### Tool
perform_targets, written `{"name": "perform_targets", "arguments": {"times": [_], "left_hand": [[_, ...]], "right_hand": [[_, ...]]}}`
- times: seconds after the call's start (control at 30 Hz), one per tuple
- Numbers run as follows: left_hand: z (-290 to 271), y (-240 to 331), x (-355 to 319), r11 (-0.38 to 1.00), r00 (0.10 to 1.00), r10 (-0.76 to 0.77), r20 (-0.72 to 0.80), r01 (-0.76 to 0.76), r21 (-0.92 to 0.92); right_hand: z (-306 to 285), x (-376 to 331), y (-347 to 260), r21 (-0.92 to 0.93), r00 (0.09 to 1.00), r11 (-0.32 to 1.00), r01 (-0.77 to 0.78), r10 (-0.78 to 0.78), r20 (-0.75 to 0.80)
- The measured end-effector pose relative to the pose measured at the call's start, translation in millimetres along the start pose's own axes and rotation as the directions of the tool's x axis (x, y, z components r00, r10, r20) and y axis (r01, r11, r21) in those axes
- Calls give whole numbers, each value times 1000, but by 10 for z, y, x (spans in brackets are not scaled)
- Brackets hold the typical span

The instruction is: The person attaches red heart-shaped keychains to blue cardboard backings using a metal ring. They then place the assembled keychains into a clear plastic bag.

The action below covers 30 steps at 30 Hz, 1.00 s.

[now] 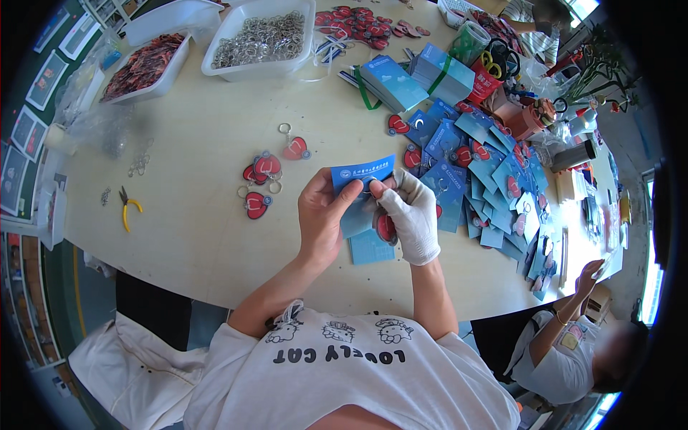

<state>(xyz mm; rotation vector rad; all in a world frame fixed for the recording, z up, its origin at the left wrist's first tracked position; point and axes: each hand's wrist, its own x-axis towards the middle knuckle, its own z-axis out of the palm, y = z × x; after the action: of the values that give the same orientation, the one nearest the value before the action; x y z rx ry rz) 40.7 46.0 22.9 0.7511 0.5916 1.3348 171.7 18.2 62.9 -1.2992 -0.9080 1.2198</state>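
My bare left hand (321,215) pinches a blue card (360,173) by its lower left part, holding it above the pale table (193,236). My right hand (412,211), in a white glove, grips the same card from the right, and a red heart-shaped keychain (385,228) hangs under its fingers. A small stack of blue cards (371,249) lies on the table just below both hands. Several loose red heart keychains (259,179) with metal rings lie to the left of my hands.
A spread of blue cards with red hearts (494,179) covers the table's right side. White trays hold metal rings (261,37) and red pieces (143,66). Yellow-handled pliers (127,208) lie at left. Bundled blue card stacks (419,77) sit at the back. Another person (573,344) sits at lower right.
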Motion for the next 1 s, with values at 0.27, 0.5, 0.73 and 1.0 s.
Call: {"name": "perform_targets", "arguments": {"times": [0.27,0.5,0.73,1.0], "left_hand": [[44,-56,6,997,992,33,-121,-41,-69],[-51,-222,137,983,997,24,68,-36,178],[-993,-12,1058,-168,875,380,299,-252,953],[-1436,-56,1563,-232,955,254,151,-91,969]], "right_hand": [[52,24,90,-38,999,999,-33,34,18],[-226,153,381,-137,988,980,143,-149,-39],[-1753,223,-209,-529,747,845,85,-405,-527],[-2514,426,-392,-681,460,236,-694,-583,-670]]}}
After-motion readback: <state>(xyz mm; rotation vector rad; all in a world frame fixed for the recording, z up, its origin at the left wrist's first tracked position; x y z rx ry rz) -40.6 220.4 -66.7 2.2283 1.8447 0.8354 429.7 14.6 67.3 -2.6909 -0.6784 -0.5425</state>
